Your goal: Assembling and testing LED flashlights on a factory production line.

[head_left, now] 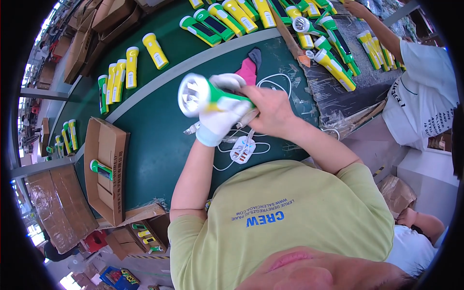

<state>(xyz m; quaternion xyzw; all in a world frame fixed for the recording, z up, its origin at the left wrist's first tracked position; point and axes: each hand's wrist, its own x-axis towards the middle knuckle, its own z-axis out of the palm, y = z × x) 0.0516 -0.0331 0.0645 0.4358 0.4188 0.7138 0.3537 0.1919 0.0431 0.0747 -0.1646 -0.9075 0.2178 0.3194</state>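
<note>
A green, yellow and white flashlight (222, 101) is held over the green table, its wide lens end toward the left and slightly blurred. My left hand (220, 121), in a white glove, is wrapped round its body from below. My bare right hand (273, 110) has its fingers closed at the flashlight's tail end; whether a plug is pinched there too is hidden. Just below the hands lies a white multi-port USB charger (243, 149) with white cables looped about it. Behind the hands is a pink and grey cloth (248, 68).
Several flashlights (155, 51) stand or lie along the far strip beyond a grey rail. More flashlights (334, 69) lie on a dark board at the right, near a co-worker's sleeve (427, 65). An open cardboard box (121, 169) holding one flashlight sits at the left.
</note>
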